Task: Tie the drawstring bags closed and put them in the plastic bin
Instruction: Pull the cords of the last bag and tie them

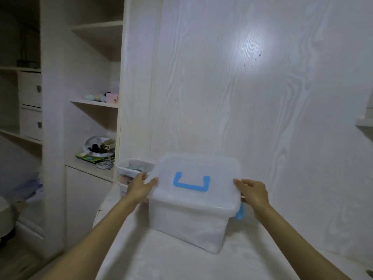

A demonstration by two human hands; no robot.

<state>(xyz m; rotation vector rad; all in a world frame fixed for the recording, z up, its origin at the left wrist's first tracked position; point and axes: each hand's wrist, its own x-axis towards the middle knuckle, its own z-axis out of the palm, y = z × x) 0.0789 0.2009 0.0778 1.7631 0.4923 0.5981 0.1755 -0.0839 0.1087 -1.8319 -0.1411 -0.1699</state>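
A frosted plastic bin (189, 217) stands on a white counter (181, 263), close against a pale wood-grain wall panel (252, 87). Its lid (193, 174) is on and looks slightly tilted, with a blue handle (191, 183) lying flat on top and a blue latch (239, 212) showing at the right end. The left hand (139, 187) holds the lid's left edge, thumb on top and fingers (141, 175) curled round the rim. The right hand (254, 194) grips the lid's right edge the same way, with its thumb resting on the lid. No drawstring bags can be made out; the bin's cloudy walls hide whatever is inside. Just behind the left hand sits a smaller clear box (133, 168) holding blurred items. To the left, open shelves (94, 103) carry small objects too blurred to identify.
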